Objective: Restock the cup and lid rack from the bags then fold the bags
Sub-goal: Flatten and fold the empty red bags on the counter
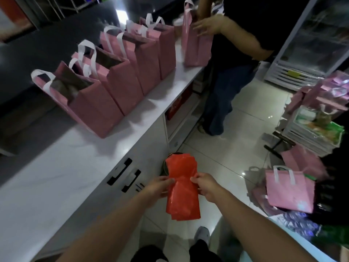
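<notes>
Red plastic, thin and glossy, is pinched at its narrowed middle from both sides: the left hand (159, 188) has its fingers and thumb closed on the left edge of the red bag (182, 188), and the right hand (206, 186) clamps the right edge in the same way, so the bag is gathered into a waist between them. It is held in the air in front of the person, above the tiled floor (236, 148), with its upper part spreading out above the hands and its lower part hanging below them. Behind the top of the bag a dark round container (166, 164) peeks out; what it is cannot be told. Just to the left runs a white surface (66, 167) with black handles on its front. On that surface stands a row of pink bags (113, 86) with white handles, upright and open, close beside one another. At the far end a second person (236, 44) in dark clothes has a hand on one more pink bag (194, 48) standing on the surface. On the floor to the right a flat pink bag (289, 190) leans among other bags, near a stack of packets (317, 129).
</notes>
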### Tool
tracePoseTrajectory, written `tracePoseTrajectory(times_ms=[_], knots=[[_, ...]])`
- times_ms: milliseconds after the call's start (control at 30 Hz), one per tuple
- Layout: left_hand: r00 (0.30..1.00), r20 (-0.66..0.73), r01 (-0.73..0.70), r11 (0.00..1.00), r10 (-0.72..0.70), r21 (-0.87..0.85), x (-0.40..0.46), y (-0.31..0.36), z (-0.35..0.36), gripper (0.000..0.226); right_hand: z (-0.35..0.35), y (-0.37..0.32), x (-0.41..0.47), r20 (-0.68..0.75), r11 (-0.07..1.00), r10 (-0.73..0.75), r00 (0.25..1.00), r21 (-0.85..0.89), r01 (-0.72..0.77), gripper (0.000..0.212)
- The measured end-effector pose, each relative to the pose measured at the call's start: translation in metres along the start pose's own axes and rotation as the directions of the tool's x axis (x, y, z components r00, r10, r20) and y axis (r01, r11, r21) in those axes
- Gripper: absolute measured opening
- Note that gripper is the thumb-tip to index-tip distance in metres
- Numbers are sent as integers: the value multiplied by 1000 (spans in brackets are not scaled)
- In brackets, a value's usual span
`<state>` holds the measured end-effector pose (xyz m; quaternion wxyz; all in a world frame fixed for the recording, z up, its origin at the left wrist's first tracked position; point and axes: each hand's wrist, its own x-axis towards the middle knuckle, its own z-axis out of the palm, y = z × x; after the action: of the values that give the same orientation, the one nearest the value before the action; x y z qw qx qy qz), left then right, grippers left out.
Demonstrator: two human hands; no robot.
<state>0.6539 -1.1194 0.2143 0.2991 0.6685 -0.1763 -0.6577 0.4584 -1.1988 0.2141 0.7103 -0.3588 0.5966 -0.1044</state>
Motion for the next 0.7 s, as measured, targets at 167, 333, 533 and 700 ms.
tracePoseTrajectory(times_ms=[167, 333, 533, 700], knots=[[987, -148, 44, 996, -55, -79, 37, -2, 28, 20, -30, -3, 42, 53, 993, 116, 992, 0, -116, 19], [958, -239, 124, 980, -159, -155, 91, -13, 40, 11, -36, 15, 97, -27, 988, 151, 988, 19, -150, 23], [936, -276, 162, 965, -216, -205, 175, -23, 31, 18, -40, 28, 177, -129, 988, 151, 980, 11, -151, 19], [911, -332, 164, 954, -244, -251, 254, -41, 27, 22, -41, 44, 257, -220, 986, 118, 968, -92, -141, 16]])
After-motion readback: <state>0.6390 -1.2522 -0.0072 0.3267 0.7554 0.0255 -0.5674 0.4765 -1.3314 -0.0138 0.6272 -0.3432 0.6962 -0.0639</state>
